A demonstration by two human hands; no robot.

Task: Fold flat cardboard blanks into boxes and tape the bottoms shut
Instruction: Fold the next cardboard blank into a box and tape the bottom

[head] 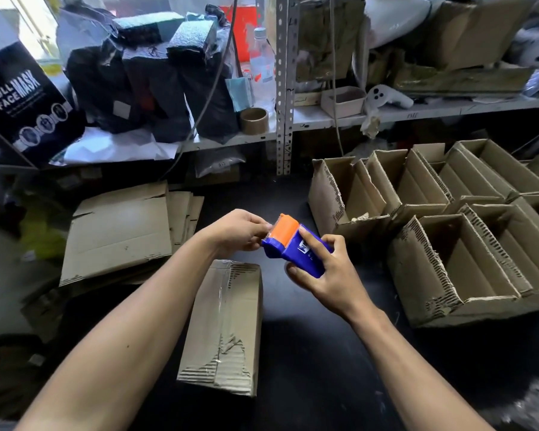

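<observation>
Head view: The right hand (327, 272) grips the blue-and-orange tape dispenser (293, 245) above the dark work surface (318, 353). The left hand (241, 231) pinches at the dispenser's orange end, probably the tape's free end. Just below the dispenser lies one box (227, 325), its taped seam facing up. Right of the dispenser stand finished open boxes (448, 219), mostly empty. Left of it, flat blanks (119, 231) are still to be folded.

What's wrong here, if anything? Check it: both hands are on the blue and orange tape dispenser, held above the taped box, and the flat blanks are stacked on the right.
One error: the head view shows the flat blanks stacked on the left. The left hand and right hand are on the tape dispenser above the taped box.
</observation>
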